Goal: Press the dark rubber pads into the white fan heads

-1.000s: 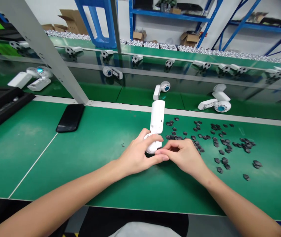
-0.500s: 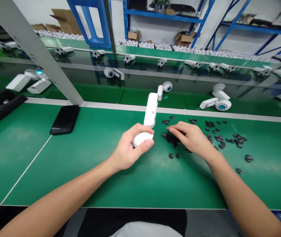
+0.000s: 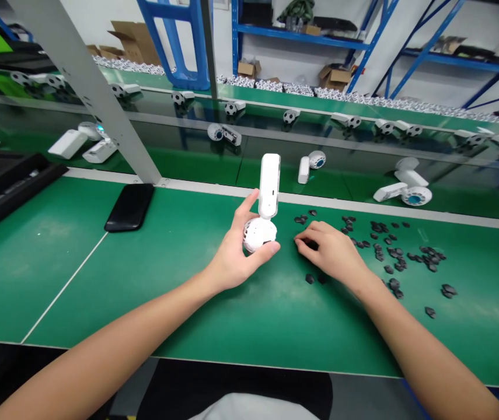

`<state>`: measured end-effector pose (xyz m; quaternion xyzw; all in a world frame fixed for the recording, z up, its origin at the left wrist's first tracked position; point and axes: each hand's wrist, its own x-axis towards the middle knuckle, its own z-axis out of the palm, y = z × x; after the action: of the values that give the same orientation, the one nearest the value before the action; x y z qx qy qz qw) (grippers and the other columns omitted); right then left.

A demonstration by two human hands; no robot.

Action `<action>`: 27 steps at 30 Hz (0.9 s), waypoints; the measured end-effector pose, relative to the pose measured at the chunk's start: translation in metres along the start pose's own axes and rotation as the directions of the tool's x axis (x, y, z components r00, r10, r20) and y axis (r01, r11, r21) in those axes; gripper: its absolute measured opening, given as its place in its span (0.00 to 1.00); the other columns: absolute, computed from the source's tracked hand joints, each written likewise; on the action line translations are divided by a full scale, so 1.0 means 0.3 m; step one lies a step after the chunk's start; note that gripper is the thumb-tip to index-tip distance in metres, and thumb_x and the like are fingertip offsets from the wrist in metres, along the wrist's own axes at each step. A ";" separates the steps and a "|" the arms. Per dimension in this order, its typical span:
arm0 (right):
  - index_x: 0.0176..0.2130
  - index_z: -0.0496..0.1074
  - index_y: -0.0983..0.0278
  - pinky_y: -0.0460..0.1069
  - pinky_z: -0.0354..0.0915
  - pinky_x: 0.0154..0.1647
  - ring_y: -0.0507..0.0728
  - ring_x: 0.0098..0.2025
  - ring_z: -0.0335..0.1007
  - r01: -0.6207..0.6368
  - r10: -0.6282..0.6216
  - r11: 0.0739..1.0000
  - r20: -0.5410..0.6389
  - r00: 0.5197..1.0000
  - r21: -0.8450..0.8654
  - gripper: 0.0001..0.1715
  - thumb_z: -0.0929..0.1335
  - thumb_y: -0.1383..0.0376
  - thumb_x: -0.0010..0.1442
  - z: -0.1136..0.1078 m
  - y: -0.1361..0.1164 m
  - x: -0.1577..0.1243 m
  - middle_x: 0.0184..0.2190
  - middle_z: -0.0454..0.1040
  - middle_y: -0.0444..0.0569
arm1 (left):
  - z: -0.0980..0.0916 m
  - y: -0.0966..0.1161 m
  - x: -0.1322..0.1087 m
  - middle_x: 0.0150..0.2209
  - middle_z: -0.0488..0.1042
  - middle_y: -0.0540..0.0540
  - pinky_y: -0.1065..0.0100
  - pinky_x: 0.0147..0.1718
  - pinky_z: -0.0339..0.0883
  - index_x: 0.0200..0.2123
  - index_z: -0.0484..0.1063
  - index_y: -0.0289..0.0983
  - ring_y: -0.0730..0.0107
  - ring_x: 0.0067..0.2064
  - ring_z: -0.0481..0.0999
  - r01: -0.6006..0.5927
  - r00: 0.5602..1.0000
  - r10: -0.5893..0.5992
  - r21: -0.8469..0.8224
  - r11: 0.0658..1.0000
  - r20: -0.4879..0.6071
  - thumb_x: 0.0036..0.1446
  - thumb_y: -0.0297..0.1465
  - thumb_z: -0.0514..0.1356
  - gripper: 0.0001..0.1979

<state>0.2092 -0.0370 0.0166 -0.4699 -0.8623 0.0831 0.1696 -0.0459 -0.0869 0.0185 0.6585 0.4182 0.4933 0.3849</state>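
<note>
My left hand [image 3: 243, 248] is closed around a white device with a round head and a long flat body [image 3: 269, 186]. The round head lies between thumb and fingers, and the body points away from me above the green table. To its right, my right hand [image 3: 330, 251] is low over the table with thumb and fingertips pinched together. Whatever those fingertips hold is too small or hidden to make out. Dark pieces show in the shadow beneath that palm. Small black angular pieces [image 3: 309, 279] lie just in front of it, and more loose black pieces [image 3: 395, 254] spread to its right.
A black phone [image 3: 129, 207] lies left on the green table [image 3: 179, 233], near a grey metal post [image 3: 113, 111]. Beyond the white rail, a dark green belt carries more white devices [image 3: 407, 184]. Several ball-patterned ones [image 3: 290, 116] line the far ledge. A black tray [image 3: 13, 181] is at far left.
The device in my left hand has turned, showing more of its round head, and my fingers have spread around it. My right hand has stayed low by the black pieces. The view has shifted slightly.
</note>
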 end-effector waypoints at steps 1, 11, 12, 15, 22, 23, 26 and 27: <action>0.39 0.79 0.59 0.53 0.69 0.39 0.62 0.45 0.75 -0.009 0.011 0.999 -0.039 0.999 0.045 0.10 0.67 0.61 0.70 -0.001 -0.008 0.001 0.40 0.78 0.50 | 0.008 -0.005 -0.001 0.55 0.72 0.41 0.61 0.44 0.70 0.76 0.37 0.50 0.62 0.42 0.75 0.032 0.999 -0.032 -0.035 0.999 0.001 0.62 0.39 0.68 0.50; 0.42 0.81 0.60 0.49 0.71 0.31 0.54 0.29 0.73 -0.268 0.186 0.635 0.193 0.963 0.725 0.16 0.74 0.50 0.64 -0.028 -0.089 -0.028 0.34 0.78 0.46 | 0.049 0.010 -0.012 0.57 0.72 0.39 0.58 0.55 0.67 0.67 0.59 0.38 0.55 0.54 0.74 0.183 0.977 -0.174 -0.069 0.981 0.126 0.62 0.34 0.67 0.34; 0.44 0.82 0.58 0.49 0.70 0.30 0.53 0.28 0.72 -0.269 0.180 0.659 0.201 0.963 0.702 0.17 0.74 0.50 0.65 -0.032 -0.087 -0.030 0.36 0.78 0.46 | 0.048 0.010 -0.012 0.58 0.72 0.39 0.57 0.55 0.67 0.67 0.59 0.38 0.55 0.55 0.73 0.184 0.976 -0.174 -0.069 0.980 0.130 0.62 0.34 0.67 0.34; 0.53 0.81 0.55 0.50 0.71 0.32 0.53 0.30 0.73 -0.247 0.111 0.733 0.247 0.963 0.634 0.20 0.68 0.50 0.71 -0.046 -0.078 -0.033 0.39 0.76 0.48 | 0.043 0.007 -0.010 0.59 0.71 0.39 0.57 0.56 0.66 0.67 0.58 0.38 0.55 0.56 0.73 0.170 0.979 -0.162 -0.055 0.984 0.126 0.61 0.33 0.67 0.34; 0.40 0.83 0.62 0.49 0.72 0.36 0.56 0.34 0.75 -0.338 0.049 0.617 0.394 0.918 0.711 0.19 0.69 0.51 0.70 -0.073 -0.105 -0.051 0.33 0.80 0.49 | 0.029 -0.011 -0.002 0.61 0.70 0.39 0.55 0.59 0.66 0.68 0.56 0.39 0.53 0.58 0.72 0.095 0.980 -0.099 0.035 0.995 0.175 0.61 0.32 0.66 0.35; 0.36 0.83 0.62 0.49 0.72 0.35 0.55 0.32 0.75 -0.373 0.054 0.582 0.423 0.904 0.723 0.18 0.72 0.51 0.67 -0.073 -0.109 -0.053 0.31 0.80 0.49 | 0.027 -0.011 -0.001 0.62 0.70 0.39 0.55 0.59 0.65 0.69 0.56 0.40 0.53 0.59 0.72 0.075 0.977 -0.084 0.053 0.996 0.198 0.61 0.31 0.66 0.36; 0.32 0.82 0.63 0.48 0.71 0.34 0.54 0.30 0.74 -0.429 0.074 0.513 0.460 0.885 0.744 0.15 0.77 0.54 0.61 -0.063 -0.107 -0.054 0.27 0.79 0.47 | 0.021 -0.008 0.000 0.63 0.68 0.39 0.54 0.61 0.64 0.68 0.57 0.41 0.51 0.61 0.71 -0.002 0.961 -0.028 0.107 0.994 0.275 0.58 0.30 0.67 0.37; 0.32 0.82 0.63 0.48 0.71 0.34 0.54 0.30 0.74 -0.437 0.074 0.502 0.466 0.882 0.746 0.15 0.77 0.54 0.61 -0.057 -0.103 -0.054 0.27 0.79 0.46 | 0.021 -0.006 -0.001 0.61 0.69 0.40 0.54 0.60 0.65 0.68 0.58 0.42 0.51 0.60 0.71 -0.021 0.954 -0.018 0.128 0.992 0.299 0.58 0.29 0.66 0.36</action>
<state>0.1996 -0.0678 0.0383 -0.4311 -0.6508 0.5955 0.1899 -0.0402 -0.0870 0.0156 0.7494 0.3859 0.3600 0.3998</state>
